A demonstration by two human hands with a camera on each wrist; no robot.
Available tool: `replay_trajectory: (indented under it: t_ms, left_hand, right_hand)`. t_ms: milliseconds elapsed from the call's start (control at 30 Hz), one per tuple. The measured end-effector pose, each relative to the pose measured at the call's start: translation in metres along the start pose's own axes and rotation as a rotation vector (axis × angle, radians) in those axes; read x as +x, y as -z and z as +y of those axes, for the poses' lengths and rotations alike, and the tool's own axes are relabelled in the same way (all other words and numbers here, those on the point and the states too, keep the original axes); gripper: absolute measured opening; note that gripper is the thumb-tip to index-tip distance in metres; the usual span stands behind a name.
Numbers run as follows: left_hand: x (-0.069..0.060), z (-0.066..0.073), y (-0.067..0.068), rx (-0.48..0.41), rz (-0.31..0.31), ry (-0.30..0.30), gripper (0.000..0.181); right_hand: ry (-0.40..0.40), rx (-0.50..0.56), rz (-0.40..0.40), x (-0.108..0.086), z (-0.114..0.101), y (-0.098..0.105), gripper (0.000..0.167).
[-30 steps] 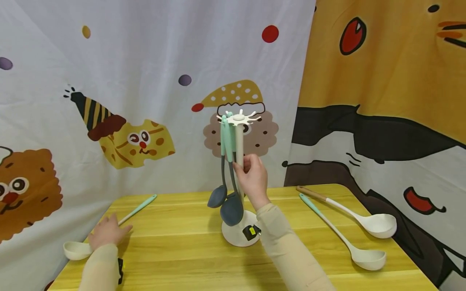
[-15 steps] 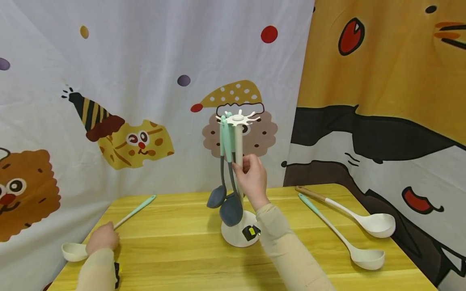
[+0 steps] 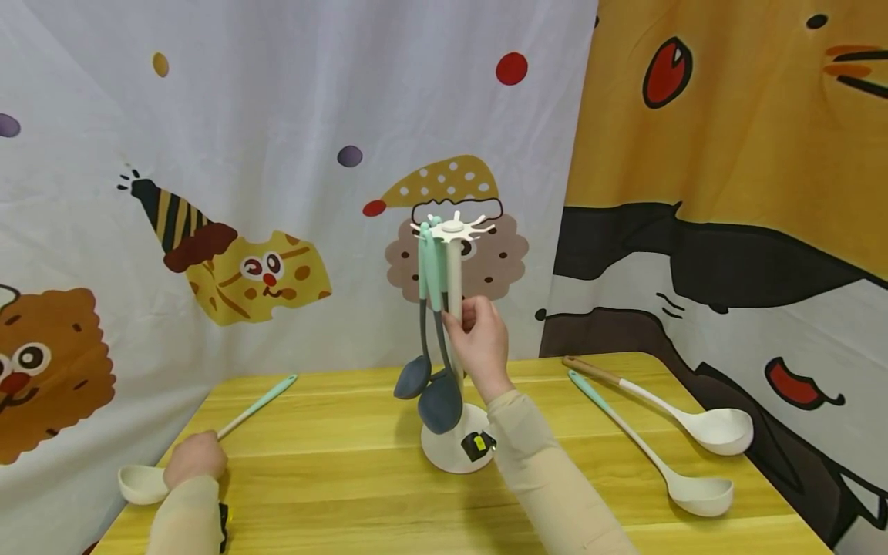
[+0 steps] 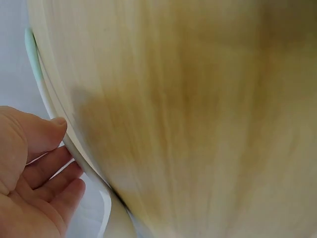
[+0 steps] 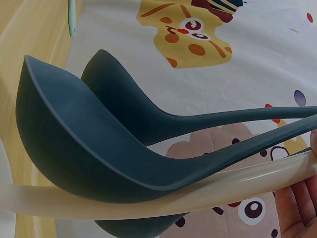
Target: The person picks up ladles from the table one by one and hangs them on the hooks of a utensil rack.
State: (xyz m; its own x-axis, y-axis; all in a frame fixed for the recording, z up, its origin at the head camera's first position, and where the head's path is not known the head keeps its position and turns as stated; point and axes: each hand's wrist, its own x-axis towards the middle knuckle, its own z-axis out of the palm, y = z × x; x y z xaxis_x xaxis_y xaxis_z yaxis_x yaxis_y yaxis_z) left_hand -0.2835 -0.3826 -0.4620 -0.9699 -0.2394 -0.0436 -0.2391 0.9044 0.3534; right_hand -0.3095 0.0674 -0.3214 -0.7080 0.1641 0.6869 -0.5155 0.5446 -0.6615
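Yellow wood-grain table [image 3: 333, 470] bears the utensil stand [image 3: 454, 274] — cartoon-printed cloth [image 3: 277, 116] hangs behind.

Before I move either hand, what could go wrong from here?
The leftmost ladle, held by the left hand, seems to reach past the edge of the table, so it might fall if that grip slips. In the head view, the dark ladles hang to one side of the stand, so it could tip if bumped. They also hang close to the right hand, which could set them knocking together.
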Motion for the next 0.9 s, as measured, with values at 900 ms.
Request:
replay_trajectory:
  t_ms: [900]
  left_hand:
    - [-0.0077, 0.0018, -0.0004, -0.025, 0.035, 0.001, 0.011]
  right_hand:
    - [-0.021, 0.013, -0.007, -0.0004, 0.0005, -0.0005, 0.022]
